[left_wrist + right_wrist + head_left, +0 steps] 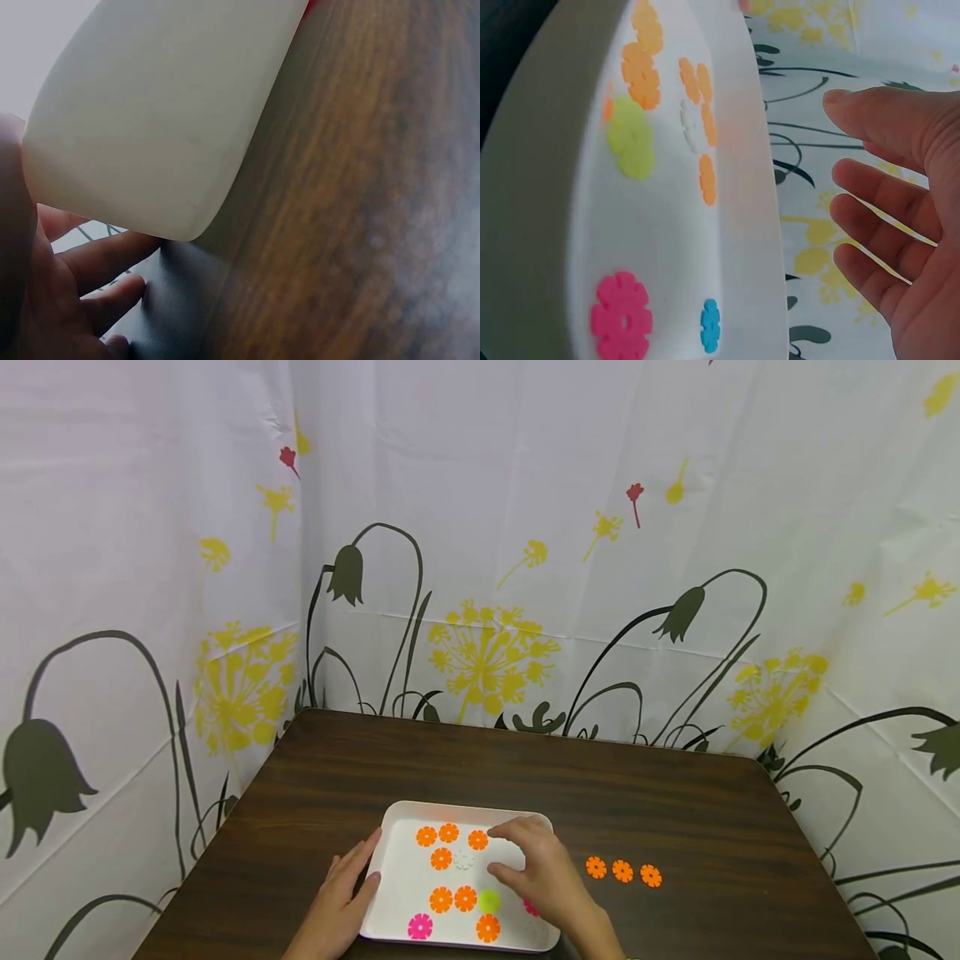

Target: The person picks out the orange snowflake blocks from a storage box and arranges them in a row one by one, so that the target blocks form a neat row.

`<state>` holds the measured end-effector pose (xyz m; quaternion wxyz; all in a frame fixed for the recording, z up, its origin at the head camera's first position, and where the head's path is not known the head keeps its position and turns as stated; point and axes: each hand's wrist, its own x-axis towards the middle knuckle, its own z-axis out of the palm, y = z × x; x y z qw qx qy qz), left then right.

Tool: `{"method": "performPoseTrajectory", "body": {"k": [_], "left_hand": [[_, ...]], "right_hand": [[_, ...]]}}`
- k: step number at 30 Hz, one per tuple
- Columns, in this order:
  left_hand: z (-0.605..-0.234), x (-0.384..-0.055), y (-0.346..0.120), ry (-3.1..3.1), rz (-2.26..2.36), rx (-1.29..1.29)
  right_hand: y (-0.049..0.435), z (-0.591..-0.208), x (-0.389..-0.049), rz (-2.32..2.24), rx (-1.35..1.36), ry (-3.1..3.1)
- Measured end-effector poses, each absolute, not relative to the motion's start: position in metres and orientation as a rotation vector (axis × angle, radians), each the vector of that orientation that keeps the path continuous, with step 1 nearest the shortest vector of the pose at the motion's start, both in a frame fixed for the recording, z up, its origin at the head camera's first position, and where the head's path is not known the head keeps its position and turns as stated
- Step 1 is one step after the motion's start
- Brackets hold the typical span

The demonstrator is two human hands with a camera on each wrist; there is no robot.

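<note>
A white tray point(397, 881) lies on the table, holding notched plastic discs. Several are orange, such as the orange disc point(441, 900); a white disc point(464, 860), a lime green disc point(489, 901) and a pink disc point(420, 927) lie among them. Partly behind my right hand is another pink disc point(621, 319). A blue disc point(710, 326) appears only in the right wrist view. My left hand point(341, 893) touches the tray's left edge, thumb and fingers extended. Over the tray's right side, my right hand point(543, 868) holds nothing, thumb and forefinger spread apart.
Three orange discs point(622, 871) form a row on the dark wooden table point(712, 827), right of the tray. A white curtain point(480, 527) with printed flowers hangs behind the table and along its sides.
</note>
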<state>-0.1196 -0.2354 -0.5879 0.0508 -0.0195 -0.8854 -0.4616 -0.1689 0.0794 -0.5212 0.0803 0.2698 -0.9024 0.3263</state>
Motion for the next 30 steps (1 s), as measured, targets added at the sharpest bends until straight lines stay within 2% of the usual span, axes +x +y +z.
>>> {"method": "performPoseTrajectory", "body": {"k": [30], "left_hand": [[-0.587,-0.118,-0.235,-2.680,-1.399,-0.067]], "right_hand": [[0.061,-0.542,-0.161,1.101,0.851,-2.697]]}}
